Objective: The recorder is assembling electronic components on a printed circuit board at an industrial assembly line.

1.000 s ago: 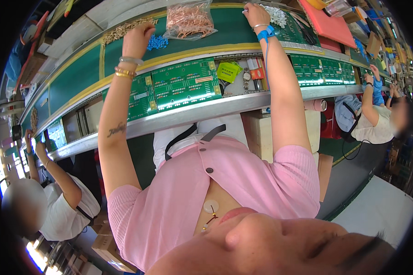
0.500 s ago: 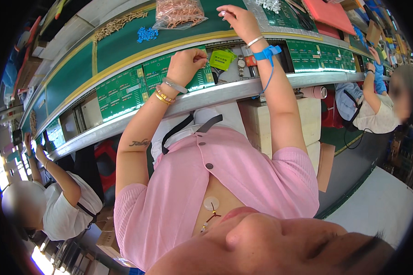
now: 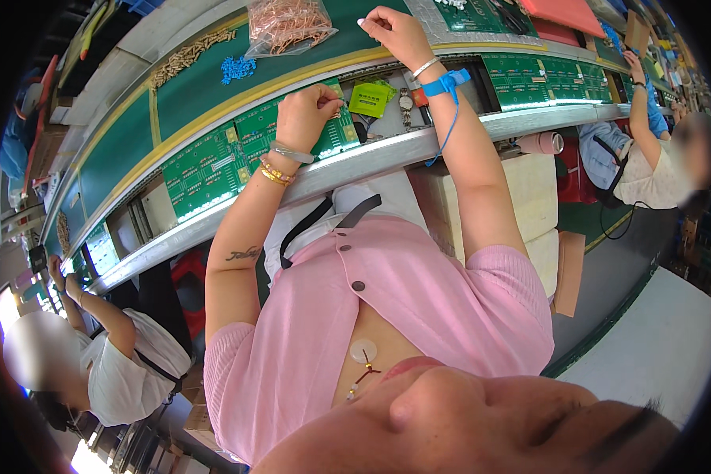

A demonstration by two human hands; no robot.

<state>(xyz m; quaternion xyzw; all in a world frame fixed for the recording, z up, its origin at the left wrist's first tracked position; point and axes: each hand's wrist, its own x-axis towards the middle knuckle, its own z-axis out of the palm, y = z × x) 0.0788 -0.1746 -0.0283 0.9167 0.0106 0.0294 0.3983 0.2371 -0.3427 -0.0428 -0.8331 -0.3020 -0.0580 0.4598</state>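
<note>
Over a green circuit board in the metal rail hovers my left hand, its thumb and fingers pinched together. Anything between those fingertips is too small to name. Farther out and to the right, above the green bench mat, my right hand has its thumb and index finger nearly meeting. A pale spot shows at its fingertips; whether it is a nail or a held part I cannot make out. Just left of this hand lies a clear plastic bag of copper-coloured leaded parts. A blue strap with a cord circles my right wrist.
Beyond the rail sit a pile of small blue parts and a heap of tan cylindrical parts. A green packet and a wristwatch lie between the boards. More circuit boards line the rail rightward. Co-workers sit on both sides.
My right hand has shifted slightly left, and its thumb and fingers have drawn closer together. My left hand stays pinched over the board. The whole view has shifted a little.
</note>
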